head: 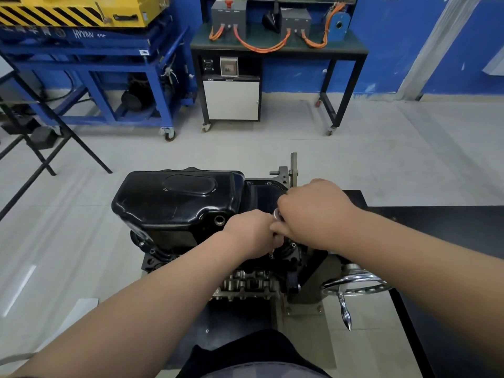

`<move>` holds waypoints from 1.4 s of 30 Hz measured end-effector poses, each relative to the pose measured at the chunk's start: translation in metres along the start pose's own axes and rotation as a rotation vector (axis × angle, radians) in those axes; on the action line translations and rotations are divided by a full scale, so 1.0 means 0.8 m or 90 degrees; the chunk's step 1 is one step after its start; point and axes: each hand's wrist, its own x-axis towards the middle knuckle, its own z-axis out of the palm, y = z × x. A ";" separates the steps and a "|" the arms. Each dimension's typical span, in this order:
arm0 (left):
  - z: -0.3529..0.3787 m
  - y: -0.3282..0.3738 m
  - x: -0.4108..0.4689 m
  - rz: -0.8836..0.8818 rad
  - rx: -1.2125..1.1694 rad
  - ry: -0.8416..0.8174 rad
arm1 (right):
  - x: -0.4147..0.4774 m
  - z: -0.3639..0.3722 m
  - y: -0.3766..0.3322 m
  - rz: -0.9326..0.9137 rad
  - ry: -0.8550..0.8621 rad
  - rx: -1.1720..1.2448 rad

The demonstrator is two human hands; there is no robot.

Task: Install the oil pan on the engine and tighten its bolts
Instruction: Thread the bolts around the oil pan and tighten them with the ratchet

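Oil pan [177, 197], black, is seated on engine [245, 285]; chrome wrench [276, 214] is clamped in curled fingers of right hand [313, 211] and left hand [251, 233], presumably for bolt tightening.

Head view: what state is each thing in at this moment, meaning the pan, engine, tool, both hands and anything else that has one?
oil pan: seated on the engine, drain hole empty.
engine: pan side up on its stand.
metal tool: held at the pan's near edge, mostly hidden.
left hand: curled round the tool.
right hand: curled over the tool's top.
handwheel: untouched.
cabinet door: shut.
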 end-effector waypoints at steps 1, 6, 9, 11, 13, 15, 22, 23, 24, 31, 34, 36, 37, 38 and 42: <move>-0.002 0.000 -0.001 -0.004 -0.011 -0.012 | 0.000 0.000 -0.004 0.062 -0.024 0.014; 0.004 0.003 0.000 0.000 -0.011 -0.027 | 0.001 0.005 0.002 -0.023 -0.045 0.070; 0.008 0.006 0.004 0.026 0.046 0.009 | 0.000 -0.004 0.020 -0.113 -0.019 0.064; 0.007 0.003 0.006 0.018 0.033 0.006 | -0.002 -0.003 0.015 -0.086 0.021 0.029; 0.003 0.001 0.005 0.004 0.018 -0.013 | -0.004 0.002 0.005 -0.009 0.001 0.019; 0.003 -0.001 0.004 -0.005 0.012 -0.031 | -0.003 0.007 -0.004 0.046 -0.014 0.064; 0.010 0.000 0.014 -0.004 -0.007 -0.001 | 0.003 0.009 0.012 0.041 0.035 0.059; 0.010 0.000 0.015 -0.022 -0.025 -0.002 | 0.003 0.010 0.007 0.068 0.028 0.047; 0.008 0.001 0.014 -0.033 -0.032 -0.014 | 0.002 0.009 0.001 0.098 0.016 0.056; 0.009 0.003 0.013 0.026 0.048 -0.016 | 0.006 0.003 0.022 -0.126 0.009 0.026; 0.012 -0.001 0.017 0.032 0.042 -0.013 | 0.007 0.003 0.022 -0.117 0.030 -0.014; 0.012 -0.007 0.015 -0.001 0.020 -0.019 | 0.007 0.007 0.016 -0.038 0.002 -0.004; 0.011 -0.007 0.014 -0.005 0.023 -0.024 | 0.007 0.008 0.014 0.000 -0.038 0.027; 0.012 -0.007 0.013 -0.001 0.029 -0.033 | 0.006 0.008 0.014 0.010 -0.050 0.049; 0.016 -0.001 0.011 0.018 0.016 -0.033 | 0.006 0.008 0.026 -0.154 -0.011 0.048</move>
